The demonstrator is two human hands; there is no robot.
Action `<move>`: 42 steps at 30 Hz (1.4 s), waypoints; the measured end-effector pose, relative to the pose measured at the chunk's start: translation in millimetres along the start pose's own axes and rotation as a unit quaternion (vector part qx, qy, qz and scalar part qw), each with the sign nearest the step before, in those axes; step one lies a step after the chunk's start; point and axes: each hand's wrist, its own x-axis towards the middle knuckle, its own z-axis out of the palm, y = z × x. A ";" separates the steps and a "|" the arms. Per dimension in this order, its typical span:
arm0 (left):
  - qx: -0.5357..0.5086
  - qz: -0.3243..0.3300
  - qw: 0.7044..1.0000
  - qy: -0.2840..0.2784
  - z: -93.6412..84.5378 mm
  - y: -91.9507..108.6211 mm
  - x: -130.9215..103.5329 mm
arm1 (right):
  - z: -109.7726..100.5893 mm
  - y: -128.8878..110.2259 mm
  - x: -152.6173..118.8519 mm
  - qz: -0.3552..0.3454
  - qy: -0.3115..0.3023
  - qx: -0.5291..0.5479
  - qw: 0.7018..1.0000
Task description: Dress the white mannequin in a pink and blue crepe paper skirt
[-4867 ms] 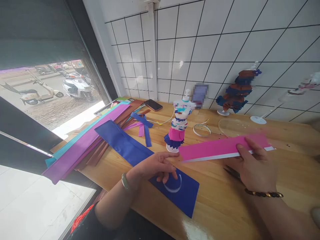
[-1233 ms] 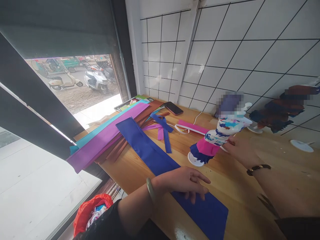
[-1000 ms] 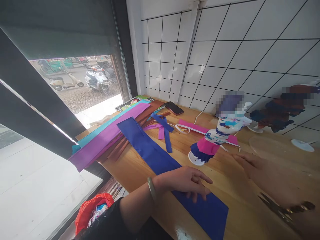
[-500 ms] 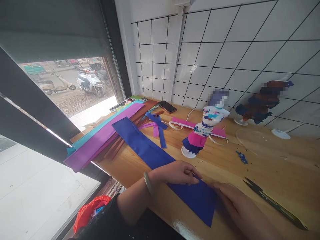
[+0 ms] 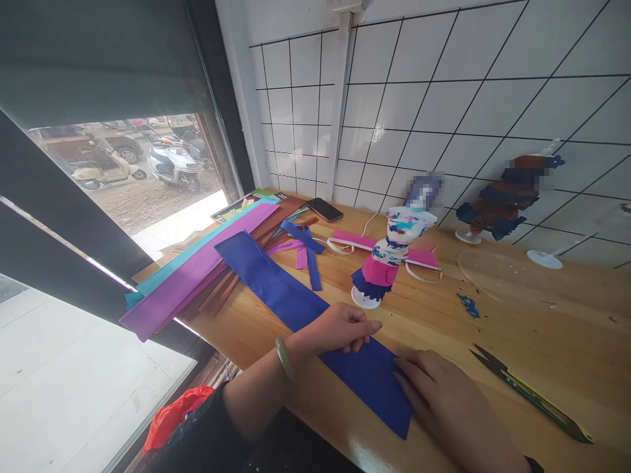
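Observation:
A long blue fabric strip (image 5: 280, 289) lies diagonally over the wooden table. My left hand (image 5: 340, 328) rests over its middle part, index finger pointing right and the other fingers curled; whether they pinch anything is hidden. My right hand (image 5: 438, 387) lies at the strip's near right end, its fingertips touching the right edge. Beyond my hands stands a small dress form (image 5: 397, 246) in a patterned top with a pink and dark blue skirt. Thread snips (image 5: 532, 394) lie to the right of my right hand.
Purple (image 5: 197, 269), teal and brown strips are piled at the left. Behind are a phone (image 5: 324, 209), blue ribbon pieces (image 5: 311, 253) and a pink strip (image 5: 352, 239). A second dressed form (image 5: 513, 197) stands by the tiled wall, near a white base (image 5: 543, 259).
My right hand has come onto the strip's right edge, its fingers now bent. My left index finger has stretched out from a curled pose. The view has shifted slightly.

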 end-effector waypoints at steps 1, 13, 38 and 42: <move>0.004 0.012 1.000 0.009 0.3 -0.6 0.4 | 1.4 1.0 -1.3 -0.020 0.003 -0.014 1.000; 0.142 0.126 0.981 0.031 6.7 -5.3 -0.9 | 2.7 5.8 -1.5 0.088 -0.020 0.113 0.989; 0.500 0.260 0.821 0.093 2.7 -20.3 10.2 | 4.7 1.6 0.5 0.281 -0.005 0.314 0.907; 0.482 0.262 0.832 0.082 1.9 -18.4 9.2 | 3.8 3.2 0.8 0.230 -0.040 0.288 0.929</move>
